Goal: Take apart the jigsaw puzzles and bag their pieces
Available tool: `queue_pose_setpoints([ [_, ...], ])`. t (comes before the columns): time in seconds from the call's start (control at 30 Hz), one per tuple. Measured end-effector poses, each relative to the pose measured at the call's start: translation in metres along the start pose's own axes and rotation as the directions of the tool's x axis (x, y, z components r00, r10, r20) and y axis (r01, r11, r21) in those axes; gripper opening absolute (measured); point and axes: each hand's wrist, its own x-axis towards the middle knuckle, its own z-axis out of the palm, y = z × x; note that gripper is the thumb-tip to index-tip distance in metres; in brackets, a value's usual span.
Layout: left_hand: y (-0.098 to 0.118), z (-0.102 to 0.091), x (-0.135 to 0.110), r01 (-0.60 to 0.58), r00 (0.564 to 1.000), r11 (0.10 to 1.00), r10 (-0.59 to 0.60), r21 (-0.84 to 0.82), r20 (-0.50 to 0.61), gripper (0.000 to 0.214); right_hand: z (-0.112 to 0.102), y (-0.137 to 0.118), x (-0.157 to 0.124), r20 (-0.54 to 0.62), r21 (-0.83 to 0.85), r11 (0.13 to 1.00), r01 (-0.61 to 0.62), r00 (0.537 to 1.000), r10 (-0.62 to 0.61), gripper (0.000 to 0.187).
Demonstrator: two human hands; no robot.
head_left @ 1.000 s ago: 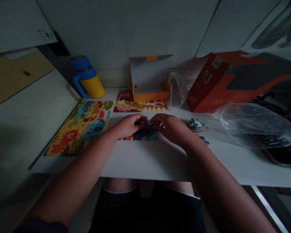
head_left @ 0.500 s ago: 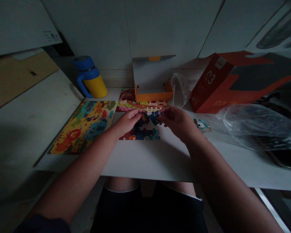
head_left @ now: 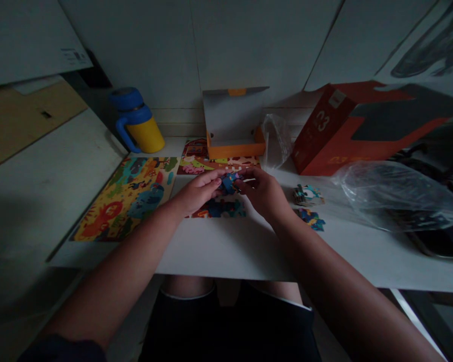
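My left hand (head_left: 201, 192) and my right hand (head_left: 263, 193) meet over the table, both closed on dark blue jigsaw puzzle pieces (head_left: 230, 184) between their fingertips. How many pieces there are, and whether they are joined, I cannot tell. Just below the hands lies a joined strip of puzzle (head_left: 226, 208), partly hidden by the left hand. Right of my right hand sits a small stack of puzzle pieces (head_left: 308, 194), with more blue and yellow pieces (head_left: 312, 219) by the forearm. Behind the hands is a brightly coloured puzzle section (head_left: 215, 165).
A colourful animal picture sheet (head_left: 132, 188) lies at left, below a blue and yellow mug (head_left: 147, 133). An open orange box (head_left: 237, 150) stands at the back. Rightward are a crumpled clear bag (head_left: 277, 143), a large orange box (head_left: 335, 130) and another clear plastic bag (head_left: 392, 193).
My right hand has moved left, bringing its puzzle piece against my left fingers. The pieces beside my right forearm have come into view.
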Motion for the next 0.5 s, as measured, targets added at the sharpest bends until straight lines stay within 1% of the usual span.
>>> queue_pose_setpoints([
  [0.1, 0.006, 0.004, -0.003, -0.031, 0.999, 0.998, 0.029, 0.061, 0.036, 0.048, 0.001, 0.000, -0.001, 0.017, -0.004, 1.000, 0.017, 1.000, -0.017, 0.024],
  [0.23, 0.016, 0.007, -0.005, -0.100, 0.995, 0.971, 0.099, 0.219, 0.012, 0.048, 0.003, 0.001, 0.001, 0.040, 0.065, 0.997, 0.033, 0.999, -0.035, 0.027],
  [0.33, 0.020, 0.005, -0.005, -0.146, 0.988, 0.933, 0.155, 0.329, -0.001, 0.046, -0.004, 0.001, 0.003, 0.039, 0.082, 0.995, 0.057, 0.997, -0.061, 0.027],
  [0.4, 0.020, 0.003, -0.005, -0.189, 0.978, 0.881, 0.209, 0.433, 0.002, 0.043, -0.015, 0.000, 0.004, 0.030, 0.005, 0.996, 0.088, 0.996, -0.088, 0.024],
  [0.43, 0.020, 0.002, -0.005, -0.216, 0.970, 0.835, 0.242, 0.506, 0.016, 0.041, -0.021, -0.001, 0.004, 0.029, -0.069, 0.993, 0.095, 0.995, -0.094, 0.023],
  [0.5, 0.019, -0.001, -0.006, -0.282, 0.950, 0.702, 0.300, 0.654, 0.088, 0.032, -0.035, -0.005, 0.005, 0.058, -0.257, 0.962, 0.092, 0.995, -0.080, 0.020],
])
